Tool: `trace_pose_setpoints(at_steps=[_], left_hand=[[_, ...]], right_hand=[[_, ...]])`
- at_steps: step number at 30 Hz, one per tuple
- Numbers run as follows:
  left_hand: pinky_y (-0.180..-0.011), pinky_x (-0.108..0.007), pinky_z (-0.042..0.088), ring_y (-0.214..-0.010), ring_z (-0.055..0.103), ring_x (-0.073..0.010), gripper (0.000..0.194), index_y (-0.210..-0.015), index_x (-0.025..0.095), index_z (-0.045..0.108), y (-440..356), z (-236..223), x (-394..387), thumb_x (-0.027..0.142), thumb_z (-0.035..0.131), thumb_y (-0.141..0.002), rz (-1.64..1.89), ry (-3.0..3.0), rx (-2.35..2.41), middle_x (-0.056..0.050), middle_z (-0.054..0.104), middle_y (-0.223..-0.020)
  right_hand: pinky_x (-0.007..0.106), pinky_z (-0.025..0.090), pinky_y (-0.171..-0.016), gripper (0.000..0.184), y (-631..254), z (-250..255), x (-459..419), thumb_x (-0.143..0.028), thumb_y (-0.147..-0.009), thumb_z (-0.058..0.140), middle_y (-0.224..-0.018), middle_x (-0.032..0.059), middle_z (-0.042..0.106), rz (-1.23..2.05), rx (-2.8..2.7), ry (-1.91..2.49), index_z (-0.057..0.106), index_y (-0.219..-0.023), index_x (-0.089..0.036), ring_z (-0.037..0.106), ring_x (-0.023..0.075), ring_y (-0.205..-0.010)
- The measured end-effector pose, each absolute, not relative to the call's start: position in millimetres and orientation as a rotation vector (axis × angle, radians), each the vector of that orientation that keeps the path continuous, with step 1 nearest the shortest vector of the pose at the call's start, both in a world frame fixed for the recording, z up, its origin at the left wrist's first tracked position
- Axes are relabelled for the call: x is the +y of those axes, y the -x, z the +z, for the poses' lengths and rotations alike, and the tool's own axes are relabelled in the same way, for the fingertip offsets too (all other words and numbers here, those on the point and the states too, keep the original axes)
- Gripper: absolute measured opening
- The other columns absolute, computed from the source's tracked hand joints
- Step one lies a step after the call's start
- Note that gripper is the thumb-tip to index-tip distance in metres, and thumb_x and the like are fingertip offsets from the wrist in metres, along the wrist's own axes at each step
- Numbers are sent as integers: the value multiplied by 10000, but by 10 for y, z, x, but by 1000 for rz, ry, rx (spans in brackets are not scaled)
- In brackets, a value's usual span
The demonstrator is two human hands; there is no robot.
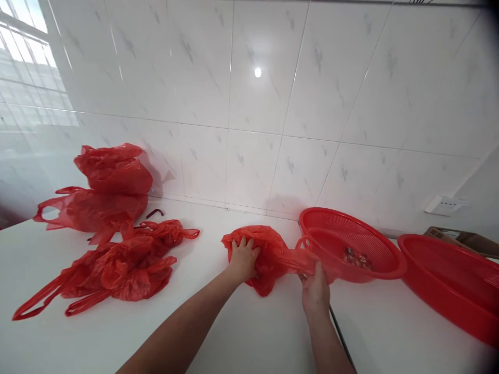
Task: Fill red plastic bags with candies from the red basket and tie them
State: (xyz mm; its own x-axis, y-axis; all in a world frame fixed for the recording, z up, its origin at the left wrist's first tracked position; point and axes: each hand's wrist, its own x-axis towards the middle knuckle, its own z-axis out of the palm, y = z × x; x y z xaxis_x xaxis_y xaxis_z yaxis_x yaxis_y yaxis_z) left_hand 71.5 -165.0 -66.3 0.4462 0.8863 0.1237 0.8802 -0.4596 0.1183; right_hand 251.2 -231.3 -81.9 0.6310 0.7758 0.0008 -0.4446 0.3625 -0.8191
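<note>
A thin red plastic bag (268, 259) lies crumpled on the white table in front of me. My left hand (244, 261) rests on its left part with fingers spread, the fingertips reaching into the folds at the bag's mouth. On the bag's other side, my right hand (315, 291) pinches a stretched end of the plastic, pulled out to the right. What the bag contains, if anything, is hidden. Just beyond my right hand stands a red plastic strainer basket (327, 234) with a few small dark packets (357, 258) in its bottom; I cannot make out what they are.
Several full-looking red plastic bags (117, 270) are heaped at the left, some against the tiled wall (202, 166). A dark bent strip (155, 213) lies behind them. At the right are a second red basket (440, 280), a cardboard box (463, 240) and a wall socket (444, 205).
</note>
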Motion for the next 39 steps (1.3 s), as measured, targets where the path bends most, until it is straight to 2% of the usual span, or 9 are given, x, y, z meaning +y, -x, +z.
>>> trace_pose_setpoints(at_steps=[6, 9, 12, 16, 22, 27, 32, 35, 39], left_hand=[[-1000, -649, 122, -1166, 403, -389, 644, -1171, 258, 569, -668, -675, -1400, 304, 711, -544, 325, -2582, 1706, -143, 578, -1194], [-995, -648, 115, -1151, 414, -380, 465, -1071, 228, 626, -666, -704, -1255, 248, 650, -606, 332, -2536, 1795, -148, 615, -1119], [-960, -628, 219, -1126, 431, -379, 355, -979, 196, 657, -607, -733, -1098, 228, 636, -626, 332, -2459, 1896, -154, 635, -1063], [-835, -567, 378, -1162, 394, -418, 474, -1171, 157, 562, -280, -718, -891, 229, 584, -704, 390, -2304, 2100, -213, 531, -1241], [-953, -653, 222, -1306, 218, -434, 581, -1334, 146, 394, 473, -654, -630, 222, 542, -778, 481, -2245, 2292, -223, 345, -1412], [-1032, -614, 163, -1363, 169, -358, 474, -1291, 150, 433, 542, -673, -640, 166, 483, -819, 1174, -2289, 2341, -197, 272, -1463], [-1052, -468, 282, -1289, 347, -285, 373, -1198, 168, 515, 58, -546, -1109, 309, 518, -853, 1741, -2483, 1622, -150, 416, -1372], [-1053, -448, 292, -1276, 372, -270, 437, -1236, 212, 504, -258, -447, -1416, 362, 562, -829, 1542, -2632, 1295, -123, 425, -1380], [-1010, -423, 339, -1262, 394, -292, 736, -1386, 257, 354, -534, -524, -1657, 381, 665, -731, 882, -2646, 1096, -101, 459, -1373]], right_hand=[[276, 505, -602, 472, -2798, -768, -2321, -427, -773, 570, -1302, 24, 531, 869, -342, 741, 512, -1228, -320, 577, 227, -1053], [298, 521, -660, 443, -2779, -770, -2323, -428, -790, 548, -1277, 27, 551, 883, -386, 712, 520, -1214, -302, 576, 221, -1060], [318, 527, -717, 399, -2804, -763, -2332, -401, -792, 552, -1221, 19, 591, 888, -372, 681, 545, -1174, -286, 575, 211, -1065], [300, 533, -703, 320, -3054, -751, -2380, -379, -786, 546, -1137, -15, 632, 871, -237, 621, 592, -1087, -279, 592, 180, -1016], [329, 542, -743, 274, -3293, -822, -2384, -350, -788, 540, -1068, -20, 656, 950, -176, 526, 622, -1034, -264, 604, 174, -982], [280, 544, -684, 295, -3140, -881, -2317, -211, -715, 581, -1008, -17, 674, 1032, -198, 528, 636, -1004, -237, 627, 154, -889], [298, 528, -765, 370, -3086, -920, -2294, -119, -639, 598, -1009, -12, 677, 1093, -400, 530, 646, -979, -257, 619, 159, -931], [320, 501, -842, 358, -3068, -968, -2282, -99, -607, 613, -1004, 10, 676, 1138, -529, 573, 663, -932, -240, 612, 174, -959], [340, 480, -880, 338, -2996, -1026, -2249, -100, -596, 653, -1028, 19, 666, 1186, -599, 588, 661, -906, -236, 603, 187, -992]])
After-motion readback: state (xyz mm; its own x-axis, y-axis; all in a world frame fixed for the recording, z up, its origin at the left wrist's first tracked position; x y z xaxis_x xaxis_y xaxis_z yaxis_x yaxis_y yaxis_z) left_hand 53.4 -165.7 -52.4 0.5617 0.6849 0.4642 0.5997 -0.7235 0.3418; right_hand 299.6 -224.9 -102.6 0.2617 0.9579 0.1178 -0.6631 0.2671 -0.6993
